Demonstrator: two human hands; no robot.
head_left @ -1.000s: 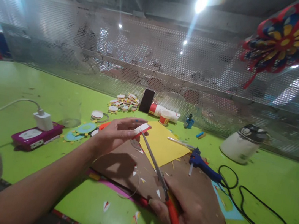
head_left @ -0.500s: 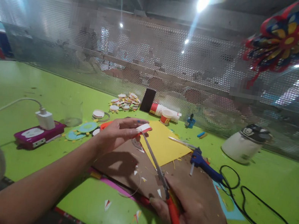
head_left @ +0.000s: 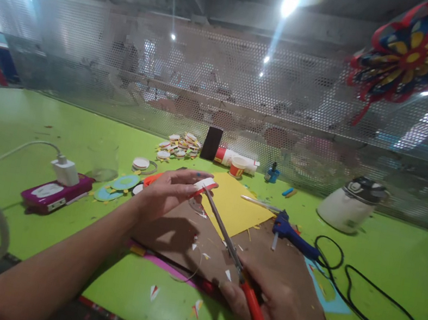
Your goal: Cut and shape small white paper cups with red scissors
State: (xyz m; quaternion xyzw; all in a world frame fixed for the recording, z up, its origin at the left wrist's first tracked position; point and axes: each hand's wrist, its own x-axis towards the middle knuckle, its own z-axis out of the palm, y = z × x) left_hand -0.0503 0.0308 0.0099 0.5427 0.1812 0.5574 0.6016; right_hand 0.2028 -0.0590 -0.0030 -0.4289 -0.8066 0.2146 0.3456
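Observation:
My left hand [head_left: 170, 188] pinches a small white piece with a red edge [head_left: 205, 183], apparently cut from a paper cup. In my right hand [head_left: 275, 306] are long scissors with red handles [head_left: 259, 314]. Their blades [head_left: 221, 225] point up and left, with the tips touching the held piece; the blades look nearly closed. Below both hands lies a brown board [head_left: 171, 235] strewn with paper scraps [head_left: 228, 275]. A yellow sheet [head_left: 236, 208] rests on the board behind the scissors.
A blue glue gun [head_left: 295, 239] with a black cord lies at right, near a white and black pot [head_left: 351, 203]. Cut paper pieces [head_left: 181, 146], a red paper cup [head_left: 237, 167] and a dark phone [head_left: 212, 143] stand at the back. A purple power strip [head_left: 57, 193] sits left.
The scissors' handles have come closer together as my right hand closed, and the blades have narrowed at the white piece. My left hand has stayed almost still.

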